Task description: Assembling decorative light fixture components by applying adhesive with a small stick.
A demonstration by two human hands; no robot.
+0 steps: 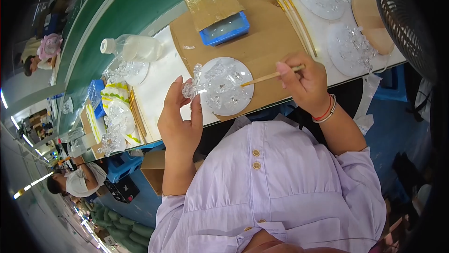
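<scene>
Desk (159,77) up top, brown cardboard sheet (262,42) under a round glass plate (229,87) between both hands. Left hand (180,122) pinches a clear crystal piece (192,87); right hand (304,82) is closed round a thin wooden stick (269,77) touching the plate.

Bright, even indoor light, strip lamps (32,184) glowing at the lower left, soft glare on the clear plate (228,91) and white table (159,77), faint shadows, strong fisheye bending, black corners, sharp centre, smeared, slightly blurred rim, fan (406,19) dark against the light
</scene>
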